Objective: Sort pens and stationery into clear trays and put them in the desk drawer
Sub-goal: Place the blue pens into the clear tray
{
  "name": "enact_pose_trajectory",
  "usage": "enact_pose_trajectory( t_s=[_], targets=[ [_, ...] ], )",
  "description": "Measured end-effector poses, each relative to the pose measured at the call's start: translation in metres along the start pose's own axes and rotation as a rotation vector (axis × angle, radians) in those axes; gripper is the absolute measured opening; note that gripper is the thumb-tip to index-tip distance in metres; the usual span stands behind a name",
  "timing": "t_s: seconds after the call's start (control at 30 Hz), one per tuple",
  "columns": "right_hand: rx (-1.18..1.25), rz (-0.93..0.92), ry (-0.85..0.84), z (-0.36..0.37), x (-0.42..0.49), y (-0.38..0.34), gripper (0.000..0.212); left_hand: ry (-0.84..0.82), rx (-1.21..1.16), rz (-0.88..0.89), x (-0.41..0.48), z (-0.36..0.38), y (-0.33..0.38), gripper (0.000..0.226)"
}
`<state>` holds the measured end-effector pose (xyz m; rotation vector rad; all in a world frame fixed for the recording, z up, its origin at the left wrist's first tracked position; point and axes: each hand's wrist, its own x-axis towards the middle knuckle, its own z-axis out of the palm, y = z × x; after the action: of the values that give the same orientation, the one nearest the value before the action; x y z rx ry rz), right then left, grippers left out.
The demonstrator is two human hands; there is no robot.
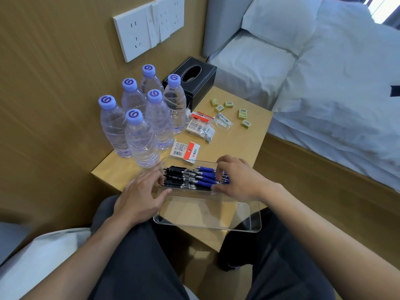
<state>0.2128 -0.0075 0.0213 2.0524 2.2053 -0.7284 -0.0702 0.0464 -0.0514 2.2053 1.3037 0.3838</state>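
Note:
A clear tray [190, 164] near the middle of the wooden bedside table [244, 144] holds several black pens [179, 176] and blue pens [207, 175] lying side by side. My right hand [240, 180] pinches the right ends of the blue pens inside it. My left hand [140, 195] rests with fingers spread against the tray's left end. A second clear tray [256, 221] lies empty right in front, at the table's near edge. Behind the trays lie packets of stationery [186, 151] and several small yellow erasers [242, 113].
Several water bottles [140, 139] with purple caps stand at the table's back left, close to the pen tray. A black tissue box [192, 83] sits behind them. A bed with white bedding [335, 83] lies on the right. My knees are under the near edge.

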Motion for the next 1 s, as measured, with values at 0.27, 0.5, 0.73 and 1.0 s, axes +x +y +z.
enact_pose_trajectory(
  t_s=[0.27,0.5,0.73,1.0],
  targets=[
    [0.078,-0.031,0.11,0.024,0.0,-0.002,0.039,-0.022,-0.026,-0.038,-0.005,-0.005,0.006,0.058],
    [0.297,0.043,0.159,0.029,0.003,0.005,0.045,-0.043,-0.034,-0.091,-0.006,-0.007,0.007,0.085],
    [0.38,0.153,0.336,0.035,0.016,0.031,0.025,-0.031,-0.029,-0.047,-0.005,-0.004,0.003,0.086],
    [0.351,0.283,0.366,0.02,0.031,0.05,0.017,-0.02,-0.039,-0.025,-0.002,0.001,-0.005,0.085]
  ],
)
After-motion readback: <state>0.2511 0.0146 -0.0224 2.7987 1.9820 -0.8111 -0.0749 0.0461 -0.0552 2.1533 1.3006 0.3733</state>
